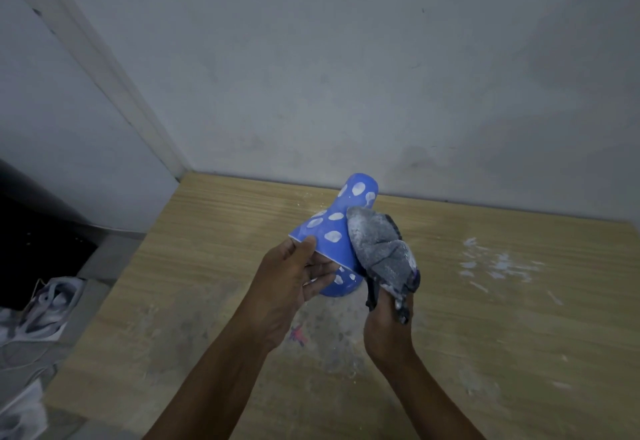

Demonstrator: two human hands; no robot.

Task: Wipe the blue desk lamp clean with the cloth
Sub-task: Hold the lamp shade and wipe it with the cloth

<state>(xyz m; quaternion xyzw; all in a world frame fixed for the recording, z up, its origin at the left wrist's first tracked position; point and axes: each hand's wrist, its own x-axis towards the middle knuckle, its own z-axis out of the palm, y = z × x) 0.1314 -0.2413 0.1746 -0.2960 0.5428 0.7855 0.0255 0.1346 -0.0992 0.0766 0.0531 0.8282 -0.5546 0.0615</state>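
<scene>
There was one blue desk lamp [334, 231], spotted with white patches, of which I could count about ten on the side facing me. There was one grey cloth [382, 252]. Two hands were at work, a left hand [284, 287] and a right hand [389, 325]. One wooden counter [502, 318] stood under them. Off to the left lay one pale shoe [52, 304]; whether another lay below it was too blurred to tell.

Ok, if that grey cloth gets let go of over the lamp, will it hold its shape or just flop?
Probably flop: the grey cloth drapes in soft folds over the blue desk lamp, hanging limp from the right hand. It likely weighs little and looks dusted with white powder, so it may shed some.
</scene>
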